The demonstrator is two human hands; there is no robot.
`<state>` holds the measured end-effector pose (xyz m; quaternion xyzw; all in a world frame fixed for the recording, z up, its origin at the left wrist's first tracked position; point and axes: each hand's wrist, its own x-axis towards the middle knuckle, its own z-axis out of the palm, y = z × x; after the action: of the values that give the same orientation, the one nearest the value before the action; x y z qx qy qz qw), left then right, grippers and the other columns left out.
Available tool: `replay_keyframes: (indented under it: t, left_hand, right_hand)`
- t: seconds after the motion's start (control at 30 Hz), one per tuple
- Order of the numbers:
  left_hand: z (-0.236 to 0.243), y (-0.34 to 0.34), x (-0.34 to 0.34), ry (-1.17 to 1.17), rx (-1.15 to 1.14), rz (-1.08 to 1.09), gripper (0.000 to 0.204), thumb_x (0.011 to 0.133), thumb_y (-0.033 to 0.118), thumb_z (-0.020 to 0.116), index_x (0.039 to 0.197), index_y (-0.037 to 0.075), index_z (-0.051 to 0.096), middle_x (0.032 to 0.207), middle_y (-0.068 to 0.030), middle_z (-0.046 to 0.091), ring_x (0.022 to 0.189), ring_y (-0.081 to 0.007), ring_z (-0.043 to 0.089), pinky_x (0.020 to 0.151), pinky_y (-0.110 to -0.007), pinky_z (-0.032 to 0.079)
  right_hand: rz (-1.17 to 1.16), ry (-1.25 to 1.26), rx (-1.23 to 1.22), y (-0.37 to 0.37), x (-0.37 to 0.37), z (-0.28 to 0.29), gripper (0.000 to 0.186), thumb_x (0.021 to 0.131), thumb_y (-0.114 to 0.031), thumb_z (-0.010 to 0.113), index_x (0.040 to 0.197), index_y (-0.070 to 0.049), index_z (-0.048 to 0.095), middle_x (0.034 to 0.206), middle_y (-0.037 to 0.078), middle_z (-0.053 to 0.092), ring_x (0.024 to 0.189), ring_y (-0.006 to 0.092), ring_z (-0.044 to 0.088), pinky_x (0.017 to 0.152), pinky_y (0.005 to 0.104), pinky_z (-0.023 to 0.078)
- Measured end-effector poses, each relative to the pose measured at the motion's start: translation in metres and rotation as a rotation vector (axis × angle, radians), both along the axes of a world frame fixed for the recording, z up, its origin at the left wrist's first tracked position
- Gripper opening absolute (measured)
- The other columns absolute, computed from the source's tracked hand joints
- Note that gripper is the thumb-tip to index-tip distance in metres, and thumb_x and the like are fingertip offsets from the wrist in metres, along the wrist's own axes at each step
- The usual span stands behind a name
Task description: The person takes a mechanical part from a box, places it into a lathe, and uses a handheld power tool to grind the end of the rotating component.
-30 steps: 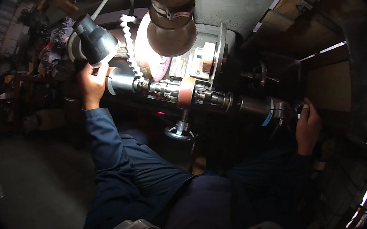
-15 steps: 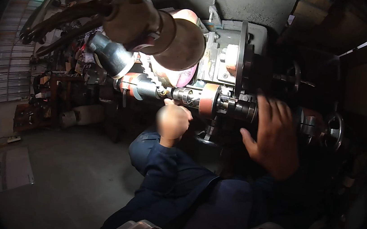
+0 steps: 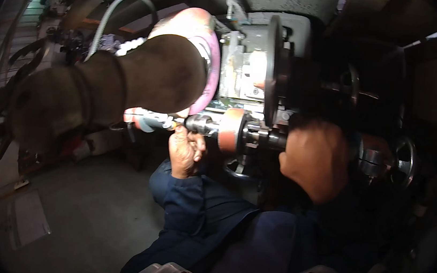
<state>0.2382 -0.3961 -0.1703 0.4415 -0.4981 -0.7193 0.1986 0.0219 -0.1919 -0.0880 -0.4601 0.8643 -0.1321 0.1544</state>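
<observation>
My left hand (image 3: 185, 152) is closed, its thumb and fingertips drawn together at the left end of a metal shaft (image 3: 202, 124), beside the tip of a pale coolant nozzle (image 3: 169, 123). What the fingers pinch, if anything, is too small to make out. An orange ring (image 3: 231, 130) surrounds the shaft's line between my hands. Farther right, my right hand (image 3: 315, 161) is smeared by motion in front of the dark end of the shaft, with its fingers hard to read. Behind the shaft stands a pink grinding wheel (image 3: 210, 76), brightly lit.
A large brown lamp head (image 3: 150, 77) hangs in the left foreground and covers part of the machine. Handwheels (image 3: 403, 162) stick out at right. A flat grey disc (image 3: 272, 70) rises behind the shaft. A pale sheet (image 3: 28, 220) lies on the floor at left.
The lamp head looms larger and lower left, and the machine has shifted left in view. My right hand's spread fingers have drawn in and blurred. My left hand stays by the nozzle.
</observation>
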Motion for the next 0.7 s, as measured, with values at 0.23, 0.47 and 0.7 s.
replay_keyframes:
  t: [0.23,0.47,0.7]
  left_hand:
    - [0.0,0.01,-0.014,0.082,-0.044,0.075,0.059,0.102,0.052,0.039,0.072,0.002,0.05,0.051,-0.0069,0.051,0.033,-0.013,0.04,0.032,-0.024,0.031]
    - [0.004,0.012,-0.012,0.024,-0.054,0.097,0.057,0.102,0.052,0.039,0.076,0.002,0.051,0.05,-0.0073,0.052,0.033,-0.0136,0.041,0.032,-0.024,0.032]
    - [-0.039,0.041,0.027,-0.275,-0.619,-0.406,0.04,0.092,0.035,0.067,0.098,-0.005,0.063,0.076,-0.0117,0.068,0.068,-0.0152,0.064,0.065,-0.029,0.052]
  right_hand:
    - [-0.028,-0.076,0.079,0.001,-0.003,0.009,0.007,0.066,-0.011,0.067,0.071,-0.008,0.072,0.066,0.011,0.067,0.061,0.0259,0.067,0.056,0.0385,0.053]
    - [-0.01,-0.037,0.014,0.003,0.0,-0.005,0.008,0.065,-0.013,0.069,0.07,-0.008,0.072,0.064,0.01,0.066,0.059,0.0246,0.067,0.055,0.0372,0.053]
    - [0.004,0.004,-0.104,0.007,0.001,-0.014,0.015,0.064,-0.022,0.068,0.062,-0.007,0.068,0.061,0.012,0.063,0.059,0.0287,0.064,0.056,0.0414,0.051]
